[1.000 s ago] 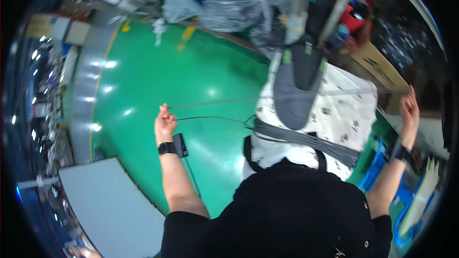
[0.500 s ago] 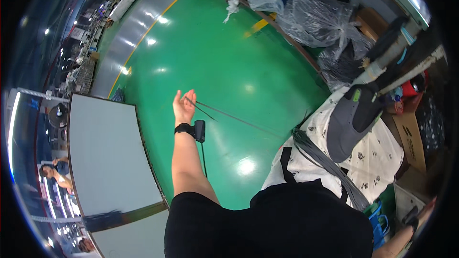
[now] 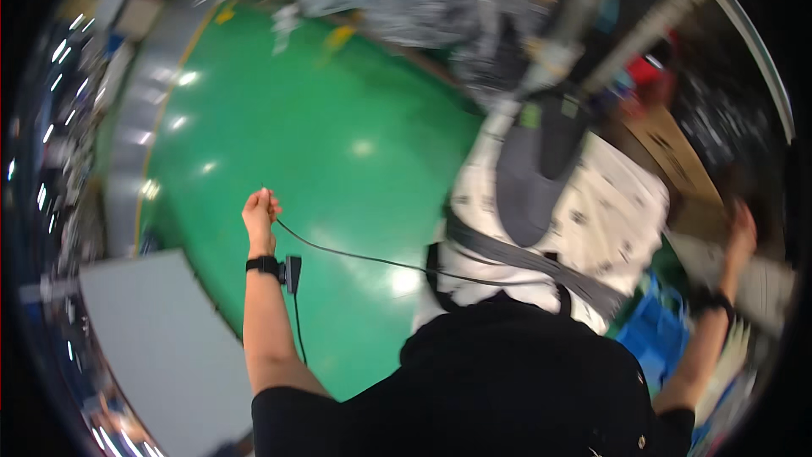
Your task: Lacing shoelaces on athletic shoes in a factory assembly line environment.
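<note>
While the left hand [image 3: 259, 215] is pinching it, a dark strand [image 3: 355, 256] is running rightward onto white cloth [image 3: 622, 195] beside grey strips [image 3: 584, 281]. The right hand [image 3: 741, 235] is hovering beyond them, grip unclear.

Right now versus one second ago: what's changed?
The left hand still holds a cord, slack now, running onto the white cloth; the taut strand it shared with the right hand no longer shows. That one dropped back toward the lower right, then came forward again; blur hides whether it holds anything. Unchanged: the grey bundle lies across the cloth.
</note>
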`<state>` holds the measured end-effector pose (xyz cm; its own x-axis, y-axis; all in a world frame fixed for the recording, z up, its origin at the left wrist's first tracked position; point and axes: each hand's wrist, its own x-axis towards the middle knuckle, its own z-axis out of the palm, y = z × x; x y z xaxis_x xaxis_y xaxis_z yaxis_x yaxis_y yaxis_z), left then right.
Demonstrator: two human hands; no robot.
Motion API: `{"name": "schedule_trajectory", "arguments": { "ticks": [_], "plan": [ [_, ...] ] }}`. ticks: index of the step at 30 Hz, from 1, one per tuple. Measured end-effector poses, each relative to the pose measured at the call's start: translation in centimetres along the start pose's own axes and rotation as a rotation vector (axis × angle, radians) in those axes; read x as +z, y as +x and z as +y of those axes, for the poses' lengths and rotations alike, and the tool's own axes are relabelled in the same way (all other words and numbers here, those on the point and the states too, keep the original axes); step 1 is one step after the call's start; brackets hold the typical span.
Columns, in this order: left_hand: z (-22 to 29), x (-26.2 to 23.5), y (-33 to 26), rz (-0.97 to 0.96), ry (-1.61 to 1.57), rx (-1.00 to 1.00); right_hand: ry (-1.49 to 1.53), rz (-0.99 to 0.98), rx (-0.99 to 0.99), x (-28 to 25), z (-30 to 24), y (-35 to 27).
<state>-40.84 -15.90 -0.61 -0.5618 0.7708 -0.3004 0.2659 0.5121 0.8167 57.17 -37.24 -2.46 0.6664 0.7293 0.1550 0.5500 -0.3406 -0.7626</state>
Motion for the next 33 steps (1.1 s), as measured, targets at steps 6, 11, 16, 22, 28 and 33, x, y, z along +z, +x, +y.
{"name": "schedule_trajectory", "arguments": {
  "ticks": [6,11,16,22,28,33],
  "plan": [
    [7.2,22.9,-13.4,-0.421,0.489,1.287,0.086,-0.466,-0.264,20.7,-25.0,-13.5],
    [10.6,29.2,-22.0,-0.816,0.139,0.961,0.355,-0.565,0.168,25.2,-26.1,-16.7],
    [10.2,30.8,-23.2,-0.877,-0.062,0.633,0.252,-0.608,0.262,26.7,-25.3,-16.3],
    [9.3,30.5,-21.9,-0.905,-0.061,0.568,0.162,-0.738,0.218,27.1,-25.7,-15.2],
    [9.2,29.8,-21.5,-0.837,0.027,0.611,-0.043,-0.685,-0.034,27.5,-26.5,-14.9],
    [9.3,30.0,-21.6,-0.826,0.020,0.597,0.234,-0.747,0.281,27.8,-25.3,-14.8]
  ]
}}
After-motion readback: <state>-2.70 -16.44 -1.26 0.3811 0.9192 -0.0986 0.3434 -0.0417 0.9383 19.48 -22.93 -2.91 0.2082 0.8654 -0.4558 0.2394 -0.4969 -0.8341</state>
